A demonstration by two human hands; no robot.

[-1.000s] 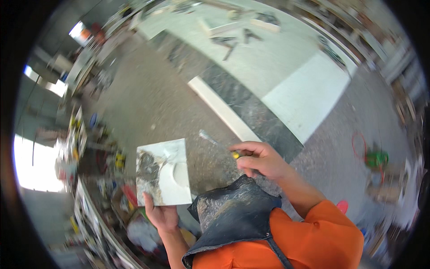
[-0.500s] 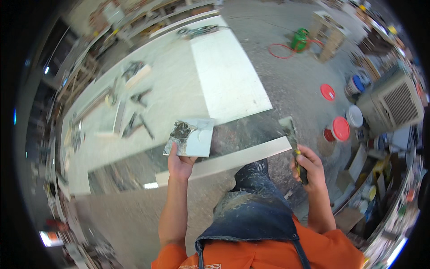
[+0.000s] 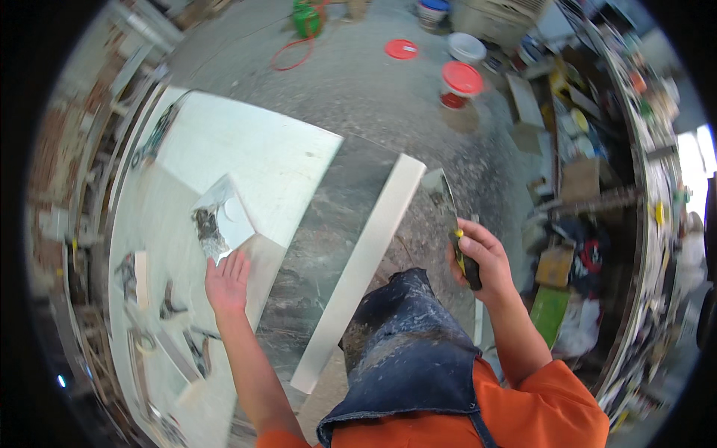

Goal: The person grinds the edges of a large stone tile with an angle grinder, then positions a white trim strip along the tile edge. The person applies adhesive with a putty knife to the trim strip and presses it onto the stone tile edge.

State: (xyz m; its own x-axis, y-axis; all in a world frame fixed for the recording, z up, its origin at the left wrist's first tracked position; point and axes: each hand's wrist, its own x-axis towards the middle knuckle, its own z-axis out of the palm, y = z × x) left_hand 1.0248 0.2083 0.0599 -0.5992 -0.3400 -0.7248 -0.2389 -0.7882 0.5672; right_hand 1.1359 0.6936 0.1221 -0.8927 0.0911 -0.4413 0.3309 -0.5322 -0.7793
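My left hand (image 3: 227, 287) is open, palm turned up, its fingers stretched toward the lower edge of a white square tile (image 3: 237, 224). Dark grey-brown paste (image 3: 208, 224) is smeared over one side of that tile. It appears to rest on the pale worktop (image 3: 246, 134), though I cannot tell whether my fingertips touch it. My right hand (image 3: 484, 260) is closed round the black-and-yellow handle of a putty knife (image 3: 453, 216), its wide blade pointing up and away. Between my hands lies a dark veined stone slab (image 3: 317, 216) with a light strip (image 3: 362, 272) along its near edge.
Clamps (image 3: 172, 302) and wood pieces (image 3: 142, 280) lie on the left of the worktop. Beyond it on the floor are a red-lidded bucket (image 3: 461, 84), a red lid (image 3: 401, 49), a white tub (image 3: 467, 48) and a green gas cylinder (image 3: 307, 19) with a red hose. Cluttered shelving lines the right.
My view has turned to the right. My left hand, which was holding the tile over the slab, has moved out over the pale worktop and opened. The putty knife stays in my right hand.
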